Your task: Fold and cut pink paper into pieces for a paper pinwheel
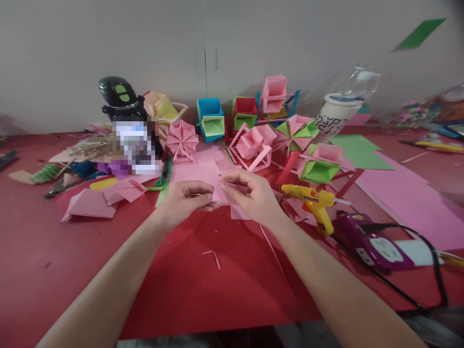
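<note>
A small folded piece of pink paper [219,194] is held between both hands, a little above the red table [174,295]. My left hand [186,199] pinches its left edge with thumb and fingertips. From the other side, my right hand [250,193] grips it with the thumb on top and the fingers behind. Pink sheets [197,164] lie flat just beyond the hands. Right of my right hand rests a yellow glue gun [313,200], its nozzle toward the hands. Part of the held paper is hidden by my fingers.
Folded paper boxes [212,121] and a pink pleated paper wheel [182,137] stand along the back. A purple power strip [377,244] with a black cable sits at right. Phone on a black stand [125,104] and folded pink papers [92,203] are left; a white cup [335,116] is back right.
</note>
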